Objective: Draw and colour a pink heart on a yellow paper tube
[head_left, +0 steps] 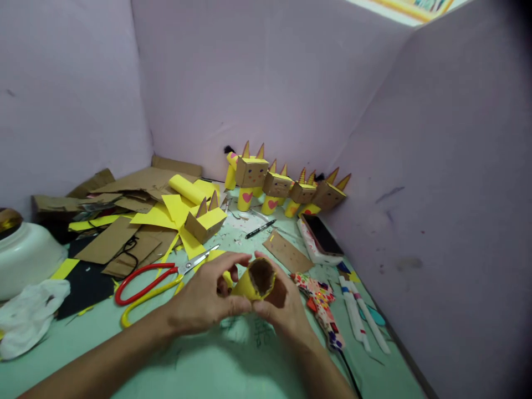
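Between my two hands is a yellow paper-covered cardboard tube (245, 285), its brown hollow end turned toward me and to the right. My left hand (203, 293) grips its left side, thumb below and fingers curled over the top. My right hand (286, 313) holds the open end, with the thumb underneath and the fingers behind. Left of my left hand lie scissors (177, 272) with one red and one yellow handle, blades apart. A glue gun (322, 305) with a patterned cover rests just right of my right hand.
Several yellow cardboard animal figures (252, 173) stand at the back by the wall. A loose box head with ears (205, 223) sits near cardboard scraps (137, 183) and yellow paper (155, 216). A pen (260, 229), phone (320, 234), white markers (353, 313) and a white jar (31, 257) surround the work area.
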Tool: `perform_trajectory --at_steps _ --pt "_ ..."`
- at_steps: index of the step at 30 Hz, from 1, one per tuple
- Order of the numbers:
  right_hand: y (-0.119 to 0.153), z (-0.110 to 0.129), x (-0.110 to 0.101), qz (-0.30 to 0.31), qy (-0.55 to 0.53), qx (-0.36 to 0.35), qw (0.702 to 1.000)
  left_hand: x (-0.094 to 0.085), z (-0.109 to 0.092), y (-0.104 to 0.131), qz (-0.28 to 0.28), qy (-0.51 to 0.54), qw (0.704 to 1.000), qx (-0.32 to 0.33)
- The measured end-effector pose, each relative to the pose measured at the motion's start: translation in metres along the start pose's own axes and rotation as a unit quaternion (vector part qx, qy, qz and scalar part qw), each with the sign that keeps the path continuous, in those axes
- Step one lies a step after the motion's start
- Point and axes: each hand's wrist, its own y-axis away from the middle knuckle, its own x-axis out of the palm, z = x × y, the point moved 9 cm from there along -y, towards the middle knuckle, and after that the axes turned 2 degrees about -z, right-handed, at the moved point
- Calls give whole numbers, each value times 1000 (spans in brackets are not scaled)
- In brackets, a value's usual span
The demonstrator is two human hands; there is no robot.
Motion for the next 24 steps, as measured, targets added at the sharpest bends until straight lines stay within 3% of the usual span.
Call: perform_trajectory --at_steps 2,5,10,13,18,24 --pt "2 3 3 4 13 -13 1000 10 0 2 25 24 999 6" --pt "4 7 6 11 37 -31 999 11 -2 3 16 -9 998 59" --pt "8 5 -2 -47 81 -37 995 4 -20 13 -53 -94 977 184" --pt "9 3 -2 -66 96 -37 993 2 -26 20 -90 -94 967 220" --pt "11 -7 -6 -116 77 5 990 -1 -26 23 -122 -89 964 217" --pt "10 -13 -7 -125 34 62 990 -2 -25 21 -118 -86 970 195"
